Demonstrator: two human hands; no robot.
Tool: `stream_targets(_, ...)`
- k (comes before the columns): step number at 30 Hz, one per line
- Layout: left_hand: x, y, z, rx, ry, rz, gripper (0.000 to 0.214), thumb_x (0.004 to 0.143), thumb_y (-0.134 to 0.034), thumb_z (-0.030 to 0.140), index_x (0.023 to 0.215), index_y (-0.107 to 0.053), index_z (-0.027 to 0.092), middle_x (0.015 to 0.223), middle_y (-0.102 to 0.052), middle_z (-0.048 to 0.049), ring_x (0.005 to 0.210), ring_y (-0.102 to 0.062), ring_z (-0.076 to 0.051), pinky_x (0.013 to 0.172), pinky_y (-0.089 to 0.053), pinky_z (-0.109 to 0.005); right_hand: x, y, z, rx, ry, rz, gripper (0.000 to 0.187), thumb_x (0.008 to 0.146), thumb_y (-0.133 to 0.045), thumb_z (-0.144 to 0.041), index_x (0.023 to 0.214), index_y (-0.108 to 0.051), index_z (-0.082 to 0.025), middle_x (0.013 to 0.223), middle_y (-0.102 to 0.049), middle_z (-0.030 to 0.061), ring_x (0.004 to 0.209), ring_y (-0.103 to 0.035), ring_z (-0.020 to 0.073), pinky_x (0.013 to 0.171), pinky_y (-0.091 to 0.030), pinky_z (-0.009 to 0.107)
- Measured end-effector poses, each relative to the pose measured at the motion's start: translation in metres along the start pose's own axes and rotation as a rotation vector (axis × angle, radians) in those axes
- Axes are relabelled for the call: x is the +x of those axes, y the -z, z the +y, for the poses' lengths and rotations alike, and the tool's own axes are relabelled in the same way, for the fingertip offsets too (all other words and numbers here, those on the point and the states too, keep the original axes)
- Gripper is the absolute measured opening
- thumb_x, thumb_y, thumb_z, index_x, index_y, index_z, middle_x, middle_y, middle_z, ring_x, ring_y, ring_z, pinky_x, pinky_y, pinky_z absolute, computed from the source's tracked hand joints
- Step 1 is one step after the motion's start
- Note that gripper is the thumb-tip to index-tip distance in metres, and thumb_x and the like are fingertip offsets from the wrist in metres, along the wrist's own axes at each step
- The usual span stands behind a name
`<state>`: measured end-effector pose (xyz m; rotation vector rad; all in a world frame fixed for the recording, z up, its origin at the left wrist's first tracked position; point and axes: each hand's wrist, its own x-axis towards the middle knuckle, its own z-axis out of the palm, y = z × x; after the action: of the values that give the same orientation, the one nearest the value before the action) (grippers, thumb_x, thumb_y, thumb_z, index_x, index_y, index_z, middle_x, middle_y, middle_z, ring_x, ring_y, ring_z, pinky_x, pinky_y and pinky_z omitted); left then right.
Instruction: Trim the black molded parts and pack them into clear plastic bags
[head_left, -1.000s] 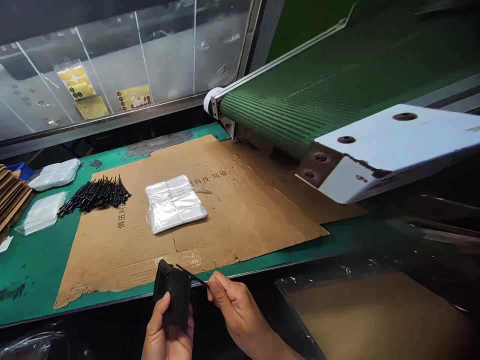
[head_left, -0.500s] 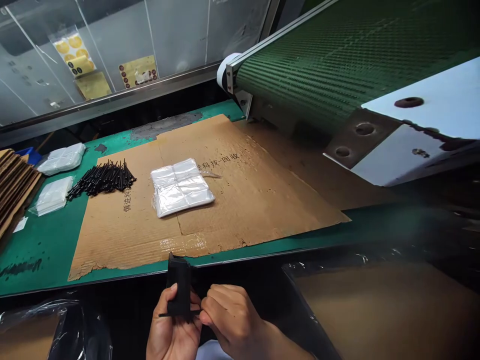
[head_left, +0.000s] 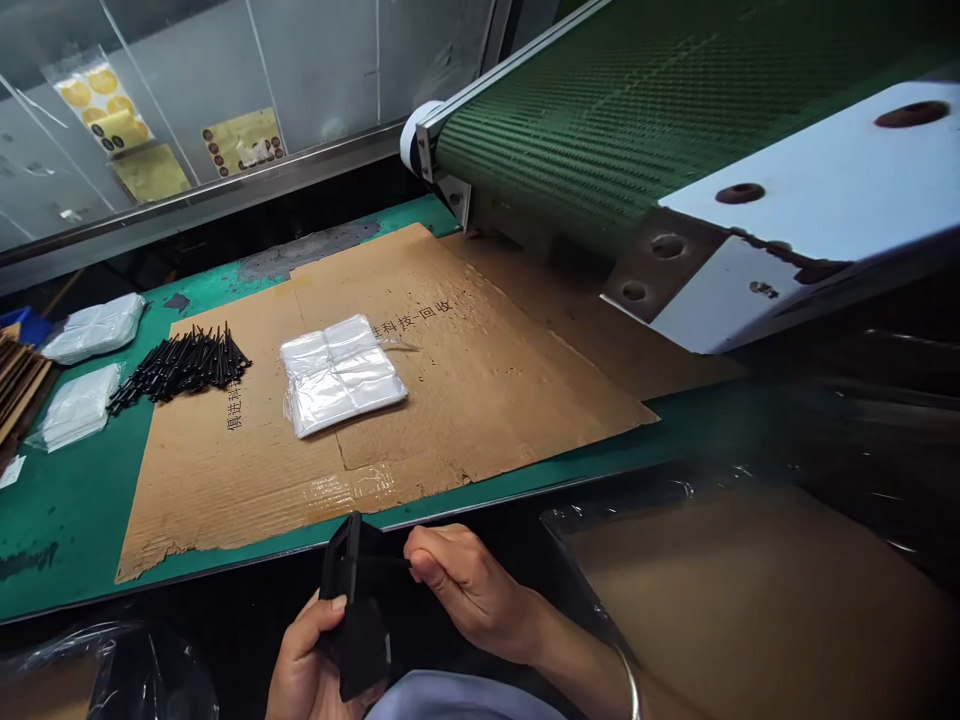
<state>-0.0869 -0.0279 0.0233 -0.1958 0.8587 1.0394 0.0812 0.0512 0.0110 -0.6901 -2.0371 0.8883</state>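
Note:
My left hand (head_left: 306, 655) is closed around a black plastic housing (head_left: 360, 640), boxy and hollow-looking, just below the table's front edge, thumb on its side. To its right, my right hand (head_left: 469, 580) is in a pinch at the housing's upper part, fingertips on what looks like a thin black rod; most of it is lost against the dark background. On the cardboard sheet (head_left: 480, 420) beyond lies a tied stack of clear plastic bags (head_left: 345, 375). Left of that stack is a heap of thin black rods (head_left: 184, 365).
A green conveyor belt (head_left: 600, 120) with a white metal frame (head_left: 810, 220) rises at right. More bag stacks (head_left: 79, 405) and brown cardboard pieces (head_left: 19, 385) sit on the green table (head_left: 67, 510) at left. Below the table edge at right is a plastic-lined carton (head_left: 735, 590).
My left hand has turned and tilted the housing. My right hand has moved up along it, away from the housing's lower end. The whole view has shifted slightly.

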Motion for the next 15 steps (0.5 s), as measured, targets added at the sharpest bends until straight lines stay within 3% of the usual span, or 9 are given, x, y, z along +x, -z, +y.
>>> stream_targets(3,0.004,-0.002,0.002,0.059,-0.089,-0.062,0.02,0.061,-0.074,0.012,0.079,-0.07,0.021,0.066,-0.066,-0.0024,0.058,-0.058,-0.01,0.055,-0.048,-0.02,-0.004,0.002,-0.006,0.089,-0.001,-0.092,0.046,0.098,-0.014,-0.042,0.074,-0.045,-0.018,0.06,-0.05,-0.0002,0.052,-0.045,0.0105,0.051,-0.036,0.023)
stream_targets(7,0.013,-0.005,-0.001,0.076,-0.126,-0.065,0.036,0.062,-0.072,0.007,0.097,-0.068,0.015,0.058,-0.059,0.001,0.046,-0.052,-0.005,0.047,-0.044,-0.013,-0.006,-0.002,-0.013,-0.007,0.112,-0.092,0.046,0.099,-0.015,-0.034,0.065,-0.042,-0.018,0.055,-0.046,-0.001,0.048,-0.038,0.0107,0.048,-0.033,0.025)
stream_targets(15,0.011,-0.016,-0.006,0.133,-0.186,-0.006,0.032,0.064,-0.069,0.007,0.096,-0.068,0.011,0.057,-0.057,0.0006,0.045,-0.05,-0.005,0.046,-0.046,-0.014,-0.008,-0.005,-0.022,-0.306,0.234,-0.069,0.046,0.097,-0.02,-0.018,0.059,-0.047,-0.016,0.051,-0.046,0.0004,0.046,-0.037,0.0127,0.045,-0.026,0.028)
